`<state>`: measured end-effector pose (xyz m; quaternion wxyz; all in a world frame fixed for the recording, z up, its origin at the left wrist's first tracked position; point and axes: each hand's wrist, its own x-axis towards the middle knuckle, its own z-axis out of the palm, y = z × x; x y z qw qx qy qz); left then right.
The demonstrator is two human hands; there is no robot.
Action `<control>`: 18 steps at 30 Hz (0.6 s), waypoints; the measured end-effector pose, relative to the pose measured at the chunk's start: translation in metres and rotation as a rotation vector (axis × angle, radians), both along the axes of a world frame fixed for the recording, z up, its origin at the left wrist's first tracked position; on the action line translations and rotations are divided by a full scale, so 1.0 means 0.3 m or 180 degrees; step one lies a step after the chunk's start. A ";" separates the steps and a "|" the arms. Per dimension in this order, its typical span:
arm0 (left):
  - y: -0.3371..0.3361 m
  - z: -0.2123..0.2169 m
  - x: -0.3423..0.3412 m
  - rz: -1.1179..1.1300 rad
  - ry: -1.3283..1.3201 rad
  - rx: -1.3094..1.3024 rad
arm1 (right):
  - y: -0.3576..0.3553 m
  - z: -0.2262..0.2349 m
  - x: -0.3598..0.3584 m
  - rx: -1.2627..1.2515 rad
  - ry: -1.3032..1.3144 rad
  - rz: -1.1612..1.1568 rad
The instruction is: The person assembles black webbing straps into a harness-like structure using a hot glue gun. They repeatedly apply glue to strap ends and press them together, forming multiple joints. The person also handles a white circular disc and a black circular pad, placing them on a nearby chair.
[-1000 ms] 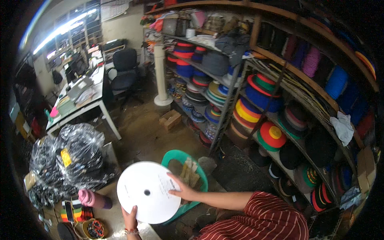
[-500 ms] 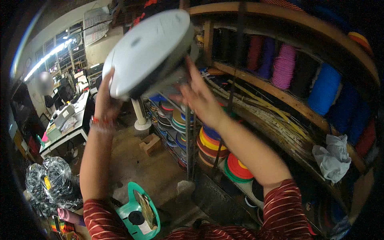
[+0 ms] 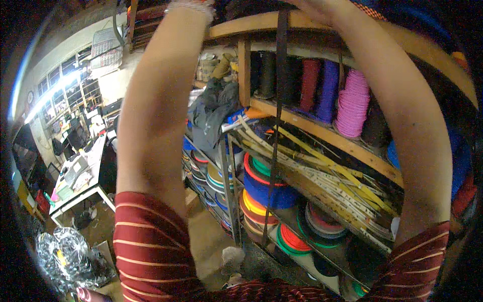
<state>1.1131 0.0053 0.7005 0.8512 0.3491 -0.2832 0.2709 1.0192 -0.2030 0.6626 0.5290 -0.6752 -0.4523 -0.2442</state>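
Observation:
Both my arms reach up past the wooden top shelf beam [image 3: 256,25]. A bracelet [image 3: 193,5] circles my left wrist at the upper edge; the left hand itself lies beyond the picture. Only the back part of my right hand [image 3: 317,11] shows, close against the beam, with its fingers hidden. The white disc-shaped roll from the earlier frame is out of sight, so whether either hand still holds it does not show. Below the beam stand spools of pink cord [image 3: 353,103], purple cord [image 3: 328,90] and dark red cord [image 3: 309,85].
Lower racks hold several coloured webbing rolls [image 3: 271,194]. Loose yellow and white strips [image 3: 327,168] lie across the shelf, with a dark grey cloth [image 3: 214,108] at its left end. A dark strap [image 3: 276,116] hangs in front. At left are a plastic-wrapped bundle [image 3: 68,259] and a white-framed table [image 3: 83,199].
Both arms have risen higher, and the white disc-shaped roll held between the hands has gone up out of view. The view has shifted, and the green plastic stool no longer shows.

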 end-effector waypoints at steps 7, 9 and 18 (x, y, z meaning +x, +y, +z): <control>-0.041 -0.035 0.304 -0.0421 -0.0054 -0.0137 | -0.083 0.080 0.056 -0.0853 -0.1175 -0.0949; -0.025 0.006 0.339 -0.0436 0.0055 -0.0170 | -0.092 0.073 0.060 -0.0808 -0.0772 -0.1323; 0.044 0.256 0.211 -0.0262 0.0528 0.0065 | -0.067 0.058 0.023 -0.0801 -0.0474 -0.1701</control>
